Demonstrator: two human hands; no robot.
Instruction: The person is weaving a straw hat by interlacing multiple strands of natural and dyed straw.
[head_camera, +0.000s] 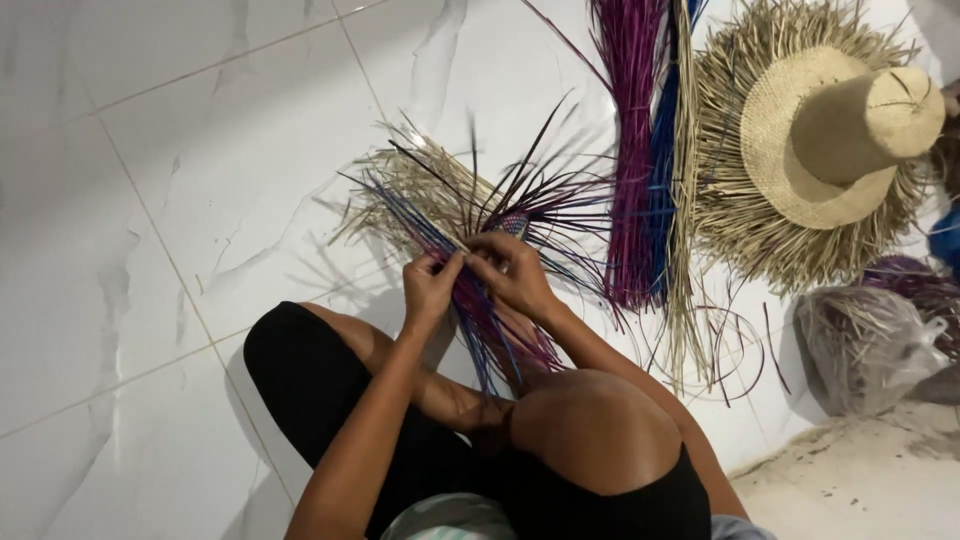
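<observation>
I'm looking straight down from the head camera at a person sitting on the white tiled floor (180, 200), knees bent up toward me in black shorts. Both hands are up over the lap, close together, on a half-woven piece of straw work (480, 225) with loose strands fanning out in every direction: natural straw colour, purple, blue and dark ones. My left hand (430, 290) has its fingers curled, thumb and fingertips pinched on a few strands at the near edge of the weave. My right hand (515, 270) sits just beside it, touching or nearly touching, fingers folded over and nipping strands at the same spot. A hank of purple and blue strands runs from under the hands down between the knees. Beyond the hands, lying on the floor, I see a long bundle of purple straw (630, 150) with a bundle of blue straw (662, 150) right against it, and pale natural strands alongside those. Further right there is a woven straw hat (830, 140) with a tall crown and a ragged, unfinished fringe of loose ends round the brim. Near the lower right sits a clear plastic bag (865, 345) with dark purple material showing through it.
</observation>
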